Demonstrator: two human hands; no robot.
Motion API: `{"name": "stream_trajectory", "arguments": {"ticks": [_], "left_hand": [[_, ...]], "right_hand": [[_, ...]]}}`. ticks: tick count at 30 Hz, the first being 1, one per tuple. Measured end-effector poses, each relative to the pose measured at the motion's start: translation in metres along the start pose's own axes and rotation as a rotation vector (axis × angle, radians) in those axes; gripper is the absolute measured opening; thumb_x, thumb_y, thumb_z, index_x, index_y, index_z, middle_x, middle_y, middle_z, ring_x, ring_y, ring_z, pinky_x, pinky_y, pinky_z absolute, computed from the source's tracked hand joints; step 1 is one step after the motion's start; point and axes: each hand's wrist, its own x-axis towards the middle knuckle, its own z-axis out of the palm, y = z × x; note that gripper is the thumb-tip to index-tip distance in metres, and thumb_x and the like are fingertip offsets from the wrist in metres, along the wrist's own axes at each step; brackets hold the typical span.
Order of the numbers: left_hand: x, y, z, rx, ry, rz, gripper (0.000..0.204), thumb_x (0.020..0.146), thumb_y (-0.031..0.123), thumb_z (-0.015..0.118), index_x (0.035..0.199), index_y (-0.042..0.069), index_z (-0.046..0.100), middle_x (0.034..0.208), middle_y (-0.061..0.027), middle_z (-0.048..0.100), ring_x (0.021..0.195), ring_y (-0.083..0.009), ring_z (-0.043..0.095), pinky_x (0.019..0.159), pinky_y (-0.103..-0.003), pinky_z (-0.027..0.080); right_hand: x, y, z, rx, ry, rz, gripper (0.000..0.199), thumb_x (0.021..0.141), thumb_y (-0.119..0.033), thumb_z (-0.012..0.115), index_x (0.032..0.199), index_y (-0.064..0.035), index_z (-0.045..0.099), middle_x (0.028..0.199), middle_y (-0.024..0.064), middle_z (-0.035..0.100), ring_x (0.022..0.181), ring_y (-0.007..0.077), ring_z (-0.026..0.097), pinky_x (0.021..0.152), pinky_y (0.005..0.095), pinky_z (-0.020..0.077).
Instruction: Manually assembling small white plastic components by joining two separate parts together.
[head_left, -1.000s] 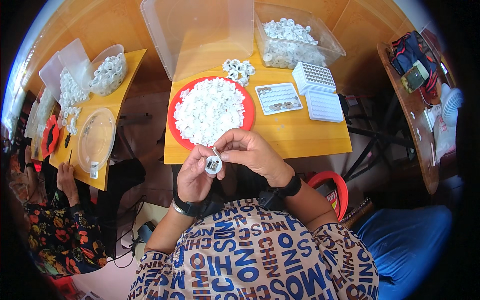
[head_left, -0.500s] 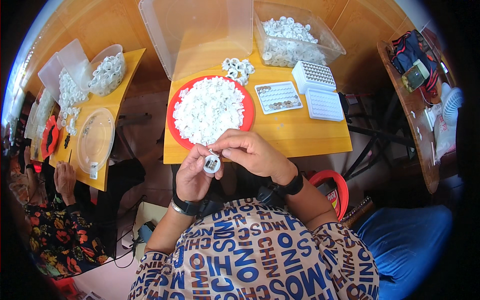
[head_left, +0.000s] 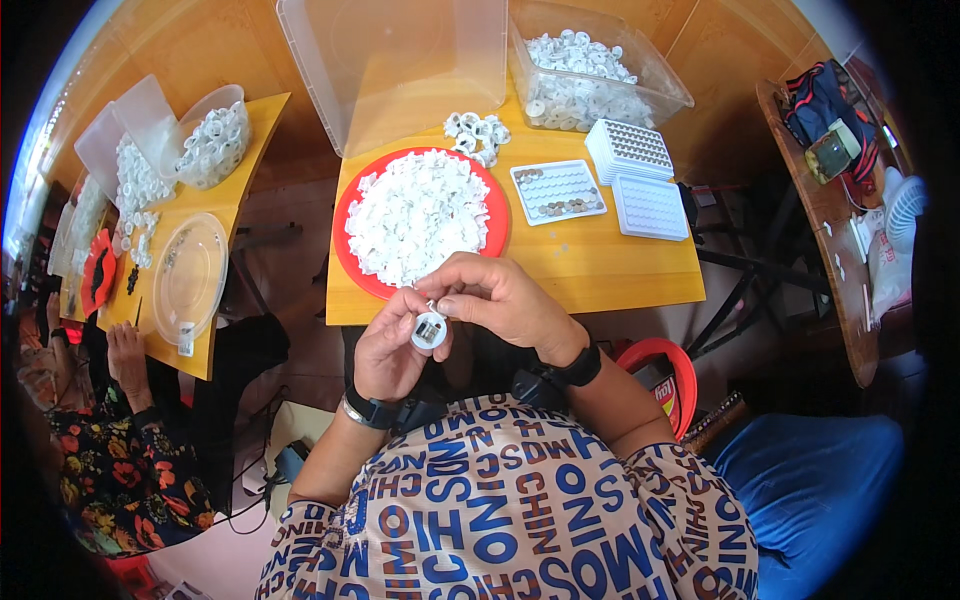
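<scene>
Between my hands, just off the table's front edge, is a small round white plastic housing (head_left: 429, 331) with dark and metallic parts inside it. My left hand (head_left: 386, 345) grips the housing from its left side, with thumb and fingers closed. My right hand (head_left: 500, 305) comes in from the right; its thumb and index finger pinch at the top of the housing, on a small white piece too hidden to name. Beyond my fingers a red round tray (head_left: 500, 222) holds a heap of small white plastic parts (head_left: 420, 215).
On the table (head_left: 620, 280) stand a white tray (head_left: 556, 193) with coin-like discs, stacked white trays (head_left: 630, 150), loose white rings (head_left: 478, 135) and a clear bin (head_left: 650, 95) of white parts. At left, a co-worker's hand (head_left: 128, 360) rests by another table (head_left: 250, 140). A red-rimmed bucket (head_left: 683, 385) is by my right elbow.
The round housing has tilted slightly and shifted a little to the right in my left hand. My right fingers have moved slightly at its top edge.
</scene>
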Motion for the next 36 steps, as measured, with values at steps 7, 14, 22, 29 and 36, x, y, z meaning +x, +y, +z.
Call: {"name": "stream_trajectory", "arguments": {"ticks": [7, 14, 22, 29, 36], "left_hand": [[0.000, 0.000, -0.003, -0.029, -0.001, -0.003, 0.027, 0.095, 0.029, 0.054, 0.100, 0.003, 0.050, 0.087, -0.0130, 0.059, 0.073, -0.0204, 0.059, 0.066, -0.029, 0.047], [0.000, 0.000, -0.003, -0.047, 0.015, 0.019, 0.027, 0.096, 0.029, 0.053, 0.101, 0.002, 0.050, 0.087, -0.0128, 0.060, 0.074, -0.0202, 0.059, 0.067, -0.029, 0.047], [0.002, -0.001, -0.007, 0.050, 0.120, 0.073, 0.025, 0.096, 0.027, 0.052, 0.103, 0.003, 0.051, 0.089, -0.0103, 0.060, 0.077, -0.0177, 0.058, 0.070, -0.028, 0.046], [0.002, -0.001, -0.006, 0.043, 0.153, 0.058, 0.020, 0.097, 0.024, 0.051, 0.102, 0.004, 0.051, 0.090, -0.0085, 0.061, 0.078, -0.0162, 0.058, 0.070, -0.028, 0.046], [0.002, -0.002, -0.004, 0.036, 0.164, 0.058, 0.019, 0.097, 0.023, 0.051, 0.101, 0.005, 0.052, 0.090, -0.0073, 0.061, 0.077, -0.0144, 0.057, 0.070, -0.027, 0.046]], "right_hand": [[-0.001, 0.003, 0.001, 0.092, 0.012, 0.035, 0.013, 0.090, 0.000, 0.058, 0.103, -0.0013, 0.061, 0.093, 0.0015, 0.059, 0.091, 0.0090, 0.057, 0.081, 0.0234, 0.0464], [-0.001, 0.005, 0.006, 0.047, 0.083, 0.036, 0.008, 0.089, -0.001, 0.059, 0.097, -0.0008, 0.060, 0.090, 0.0030, 0.062, 0.084, 0.0085, 0.059, 0.075, 0.0229, 0.0486], [-0.003, -0.009, 0.021, -0.314, 0.294, -0.109, 0.005, 0.087, -0.003, 0.062, 0.091, -0.0005, 0.061, 0.084, 0.0091, 0.063, 0.074, 0.0175, 0.064, 0.064, 0.0274, 0.0494], [0.000, -0.010, 0.029, -0.626, 0.306, -0.275, 0.005, 0.083, -0.003, 0.064, 0.087, -0.0023, 0.061, 0.080, 0.0126, 0.059, 0.071, 0.0290, 0.060, 0.062, 0.0351, 0.0483], [-0.001, -0.011, 0.032, -0.715, 0.307, -0.289, 0.007, 0.083, -0.004, 0.063, 0.089, -0.0031, 0.060, 0.081, 0.0121, 0.058, 0.074, 0.0297, 0.059, 0.064, 0.0371, 0.0477]]}}
